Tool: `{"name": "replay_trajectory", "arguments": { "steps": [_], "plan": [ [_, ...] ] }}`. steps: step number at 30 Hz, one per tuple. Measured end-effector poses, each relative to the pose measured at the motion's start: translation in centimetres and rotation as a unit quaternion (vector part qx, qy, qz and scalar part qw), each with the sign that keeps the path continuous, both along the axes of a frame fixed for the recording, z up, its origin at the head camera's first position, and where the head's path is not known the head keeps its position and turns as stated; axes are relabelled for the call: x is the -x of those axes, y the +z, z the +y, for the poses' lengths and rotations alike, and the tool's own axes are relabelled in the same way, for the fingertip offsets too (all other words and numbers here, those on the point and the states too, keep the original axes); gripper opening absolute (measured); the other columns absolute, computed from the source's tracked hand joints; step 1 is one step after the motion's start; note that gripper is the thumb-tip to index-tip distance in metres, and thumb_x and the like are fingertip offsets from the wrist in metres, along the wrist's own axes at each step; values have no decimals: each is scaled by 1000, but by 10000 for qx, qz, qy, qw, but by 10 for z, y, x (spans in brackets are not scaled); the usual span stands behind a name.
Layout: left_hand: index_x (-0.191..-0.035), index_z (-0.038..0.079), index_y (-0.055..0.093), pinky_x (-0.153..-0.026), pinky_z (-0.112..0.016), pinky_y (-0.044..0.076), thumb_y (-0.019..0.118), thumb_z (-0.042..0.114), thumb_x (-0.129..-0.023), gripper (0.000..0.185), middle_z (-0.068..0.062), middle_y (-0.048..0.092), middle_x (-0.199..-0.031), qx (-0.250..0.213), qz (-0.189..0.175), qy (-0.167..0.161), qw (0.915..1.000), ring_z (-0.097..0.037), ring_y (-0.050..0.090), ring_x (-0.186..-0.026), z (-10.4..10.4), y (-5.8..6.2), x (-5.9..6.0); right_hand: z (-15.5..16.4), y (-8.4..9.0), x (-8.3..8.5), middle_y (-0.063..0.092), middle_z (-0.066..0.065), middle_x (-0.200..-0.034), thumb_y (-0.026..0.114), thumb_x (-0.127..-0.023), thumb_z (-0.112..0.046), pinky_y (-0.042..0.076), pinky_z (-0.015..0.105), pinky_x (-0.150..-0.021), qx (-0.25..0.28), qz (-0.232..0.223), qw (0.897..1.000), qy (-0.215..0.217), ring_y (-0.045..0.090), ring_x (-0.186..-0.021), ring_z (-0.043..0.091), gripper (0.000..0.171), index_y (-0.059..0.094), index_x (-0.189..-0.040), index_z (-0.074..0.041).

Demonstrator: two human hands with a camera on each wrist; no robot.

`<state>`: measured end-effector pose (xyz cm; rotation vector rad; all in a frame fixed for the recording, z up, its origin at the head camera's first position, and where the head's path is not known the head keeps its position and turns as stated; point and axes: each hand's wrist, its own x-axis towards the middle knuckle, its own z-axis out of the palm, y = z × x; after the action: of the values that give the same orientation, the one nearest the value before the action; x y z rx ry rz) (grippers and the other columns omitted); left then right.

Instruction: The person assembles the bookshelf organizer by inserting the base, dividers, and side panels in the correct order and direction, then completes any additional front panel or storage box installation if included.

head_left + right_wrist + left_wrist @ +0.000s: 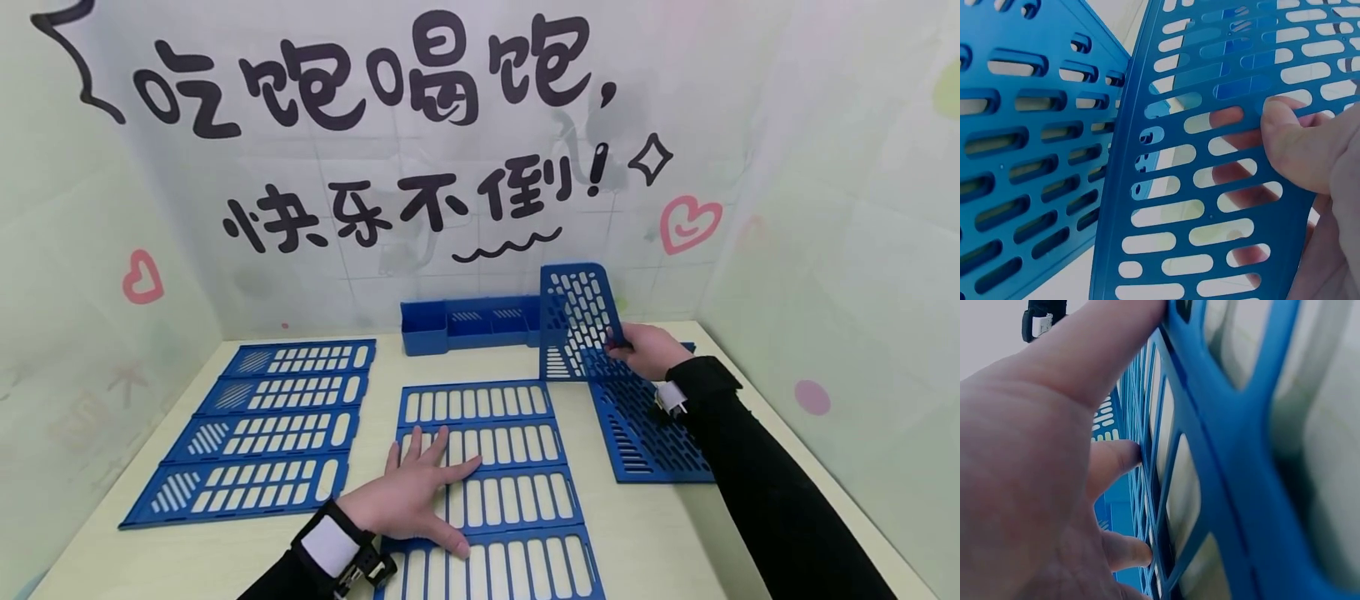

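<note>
My left hand point(420, 493) lies with spread fingers on a flat blue slotted panel point(517, 530) in the middle of the table. Seen from the left wrist, its thumb and fingertips touch the blue bars point(1210, 450). My right hand point(651, 352) pinches the edge of an upright blue perforated side panel point(546, 312); in the right wrist view the thumb point(1294, 150) presses on its near face and the other fingers are behind it. Beneath the right hand and forearm, similar blue perforated panels point(626, 458) lie flat, partly covered by the sleeve.
At the left, another blue sectioned panel point(174, 458) with slots lies flat. A blue compartment tray point(425, 340) stands at the back, its right end behind the upright panel. Printed sheets point(465, 150) with black lettering form the back wall.
</note>
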<state>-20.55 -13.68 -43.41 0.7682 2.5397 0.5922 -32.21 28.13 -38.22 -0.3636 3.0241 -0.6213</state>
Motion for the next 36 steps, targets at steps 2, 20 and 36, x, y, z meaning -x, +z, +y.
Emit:
{"name": "replay_trajectory", "arguments": {
  "steps": [2, 20, 36],
  "plan": [
    [-167, 30, 48, -122, -90, -2, 96, 62, -75, 109, -30, 10, -182, -4, -33, 39, 10000, -66, -9, -163, 0, -1, 1, 0, -1, 4, 77, 21, -118, 60, -113, -11, 56, 62, -107, -15, 50, 10000, 59, 73, -111, 36, 19, 69, -125, 1],
    [-166, 30, 51, -116, -94, -6, 96, 63, -73, 108, -29, 11, -182, -95, -434, 782, 9959, -69, -11, -161, -38, -14, -19, -59, -13, 46, 79, 12, -119, 65, -111, -14, 57, 51, -107, 72, -169, 9974, 691, 73, -114, 29, 17, 72, -125, -8],
    [-167, 32, 48, -119, -93, -2, 94, 65, -75, 109, -29, 10, -182, -9, 70, 23, 10000, -68, -8, -162, 6, -4, 0, -6, -2, 25, 80, 19, -126, 63, -111, -14, 38, 71, -114, -731, -228, 9966, -311, 71, -123, 43, 21, 75, -126, -5]
  ]
}}
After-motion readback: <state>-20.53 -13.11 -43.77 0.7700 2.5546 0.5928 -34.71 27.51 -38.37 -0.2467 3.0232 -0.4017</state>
